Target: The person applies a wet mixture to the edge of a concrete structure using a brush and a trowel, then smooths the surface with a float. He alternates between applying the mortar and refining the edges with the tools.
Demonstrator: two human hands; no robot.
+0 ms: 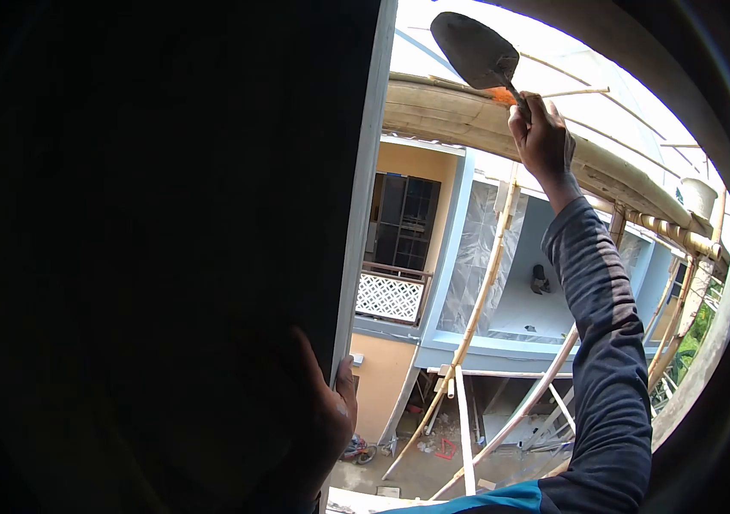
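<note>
My right hand (545, 141) is raised high at the upper right, its fingers closed round the handle of a trowel (472, 50). The broad, dull grey blade points up and to the left, against the bright sky. Lower down, my left hand (335, 411) grips the pale edge (362, 214) of a tall dark panel. Its thumb lies on the lit side, while the fingers reach onto the dark face, mostly lost in shadow. What the panel is made of cannot be made out.
Thick bamboo poles (639, 184) cross behind my right arm, and a slanting bamboo pole (489, 283) stands farther off. Opposite is a building with a white lattice railing (389, 296). A person (540, 279) is inside its open bay. The ground (433, 467) lies far below.
</note>
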